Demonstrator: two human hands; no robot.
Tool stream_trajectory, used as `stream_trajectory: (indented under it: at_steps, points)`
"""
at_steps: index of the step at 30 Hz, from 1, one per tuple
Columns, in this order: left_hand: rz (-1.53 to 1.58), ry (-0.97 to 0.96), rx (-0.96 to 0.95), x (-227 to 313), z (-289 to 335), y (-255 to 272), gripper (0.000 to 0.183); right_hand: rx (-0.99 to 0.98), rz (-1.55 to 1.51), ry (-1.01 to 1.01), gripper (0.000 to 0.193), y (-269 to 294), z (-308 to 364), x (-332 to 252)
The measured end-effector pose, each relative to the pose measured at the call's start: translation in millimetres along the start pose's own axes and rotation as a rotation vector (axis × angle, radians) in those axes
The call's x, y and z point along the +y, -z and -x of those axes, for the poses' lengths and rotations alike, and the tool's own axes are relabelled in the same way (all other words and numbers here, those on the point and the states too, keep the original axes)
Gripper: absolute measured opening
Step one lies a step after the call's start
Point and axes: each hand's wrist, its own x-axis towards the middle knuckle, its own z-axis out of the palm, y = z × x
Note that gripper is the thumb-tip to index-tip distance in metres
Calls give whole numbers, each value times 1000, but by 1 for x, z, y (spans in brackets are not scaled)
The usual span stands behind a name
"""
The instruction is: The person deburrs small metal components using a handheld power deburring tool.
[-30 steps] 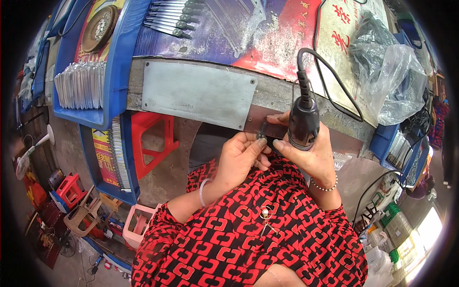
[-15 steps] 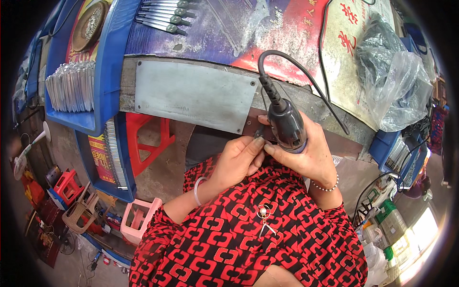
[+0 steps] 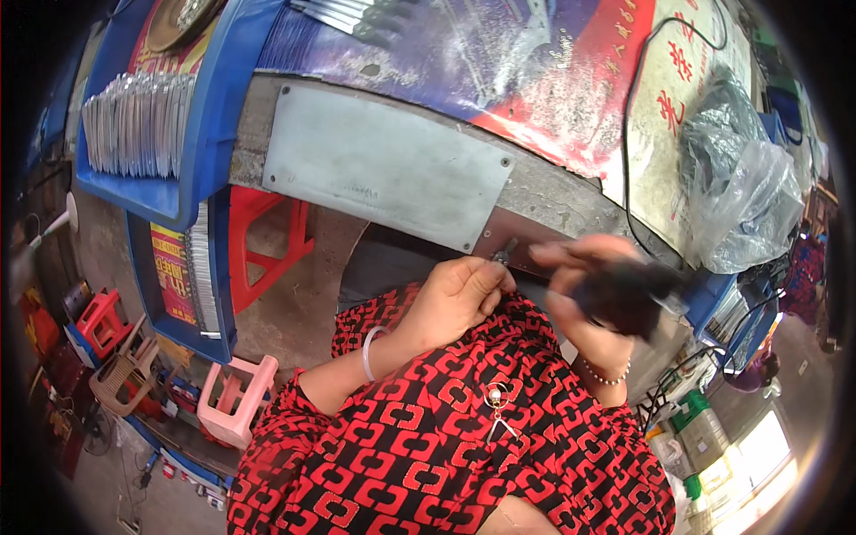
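My left hand is closed in a pinch at the bench's near edge. A small dark metal piece sticks out past its thumb and fingertips; the rest of it is hidden in the fingers. To the right, my right hand is wrapped around a black corded electric screwdriver, tilted to the right. Motion smears both the tool and the fingers of that hand, and the tool stands apart from my left hand. A bare grey metal plate, screwed to the bench edge, lies just beyond my left hand.
A blue bin with upright flat metal pieces stands at left, another blue bin below it. Metal parts with dark ends lie at the back. Clear plastic bags and a black cable are at right.
My right hand has swung the screwdriver away to the right from my left hand and tipped it over. My left hand keeps its pinch. The view has shifted slightly.
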Motion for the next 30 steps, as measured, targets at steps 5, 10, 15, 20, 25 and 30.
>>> stream_trajectory:
  at_steps: [5,10,15,20,25,30]
  points:
    - [-124,66,27,8,4,0,23,-219,-129,543,45,12,1,-14]
    - [-160,89,26,11,2,-1,23,-240,29,863,53,-8,-8,-28]
    - [-212,74,36,10,2,2,25,-314,-105,916,43,-17,-10,-22]
    - [-148,99,22,11,2,3,25,-349,-192,902,36,-21,-13,-24]
    - [-157,77,20,9,0,2,25,-369,-180,888,33,-24,-14,-24]
    - [-199,78,40,10,2,2,25,-324,-141,896,32,-29,-13,-26]
